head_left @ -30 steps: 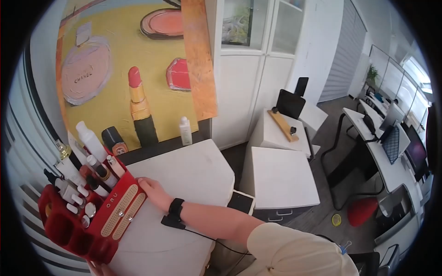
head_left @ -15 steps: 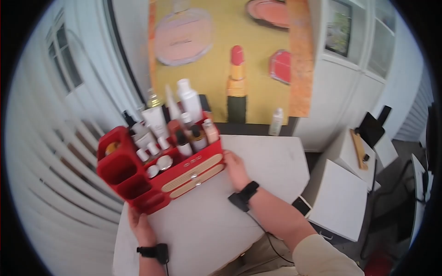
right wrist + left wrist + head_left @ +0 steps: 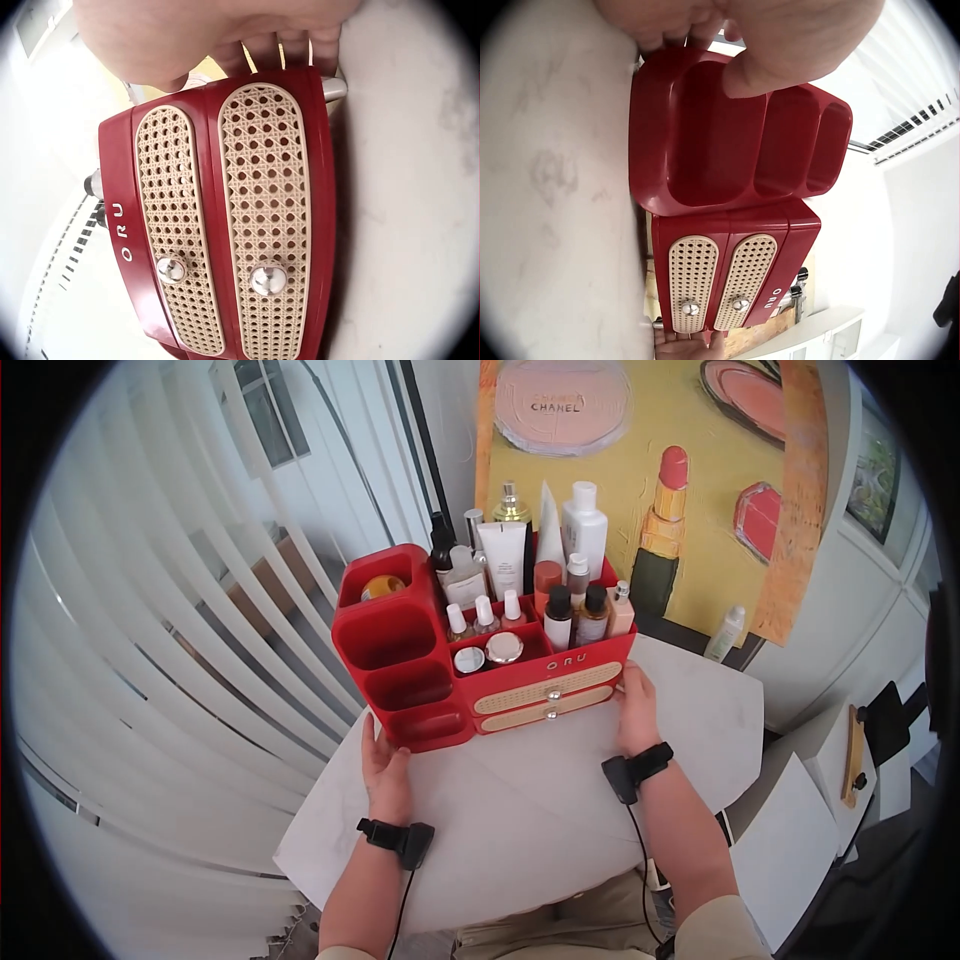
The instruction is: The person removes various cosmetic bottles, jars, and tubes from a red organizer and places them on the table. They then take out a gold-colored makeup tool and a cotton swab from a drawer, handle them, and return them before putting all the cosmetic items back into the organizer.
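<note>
A red organizer with two woven-front drawers stands on the white table, filled with bottles, tubes and small jars. At its lower left corner, the left hand grips it; in the left wrist view the thumb of that hand hooks over the rim of an empty compartment. The right hand holds the opposite end. In the right wrist view, fingers of the right hand reach behind the side by the drawers; their tips are partly hidden.
Behind the organizer leans a painting of cosmetics. A small white bottle stands at the table's back right. Vertical blinds hang on the left. White cabinets are beyond the right edge of the table.
The head view has swung left, bringing both hands and the whole organizer into the middle. The organizer's front has turned more toward the person, with both hands still at its ends.
</note>
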Demonstrator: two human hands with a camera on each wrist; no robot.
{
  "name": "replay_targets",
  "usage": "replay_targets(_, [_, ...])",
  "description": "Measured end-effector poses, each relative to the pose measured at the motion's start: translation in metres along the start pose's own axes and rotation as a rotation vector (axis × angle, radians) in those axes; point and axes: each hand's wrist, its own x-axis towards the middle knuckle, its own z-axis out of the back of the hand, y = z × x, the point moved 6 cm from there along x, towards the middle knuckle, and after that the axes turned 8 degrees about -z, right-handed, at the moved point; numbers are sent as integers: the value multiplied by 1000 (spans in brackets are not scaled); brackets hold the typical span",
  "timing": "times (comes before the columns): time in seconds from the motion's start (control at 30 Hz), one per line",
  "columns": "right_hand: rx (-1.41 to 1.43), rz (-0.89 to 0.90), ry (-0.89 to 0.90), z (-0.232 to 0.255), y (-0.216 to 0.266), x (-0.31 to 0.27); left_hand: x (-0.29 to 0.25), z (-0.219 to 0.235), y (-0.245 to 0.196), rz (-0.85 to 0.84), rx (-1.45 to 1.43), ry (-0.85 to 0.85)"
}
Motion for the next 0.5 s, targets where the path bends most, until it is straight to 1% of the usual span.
replay_targets(0.17, [32,-10,-5,1,0,3,1,-1,-1,12,-18,-12])
replay_targets(0.23, [23,-4,-5,2,-1,2,1,-1,1,7,3,33])
replay_targets(0.5, [1,-19,-11,3,-1,2,1,-2,3,14,8,40])
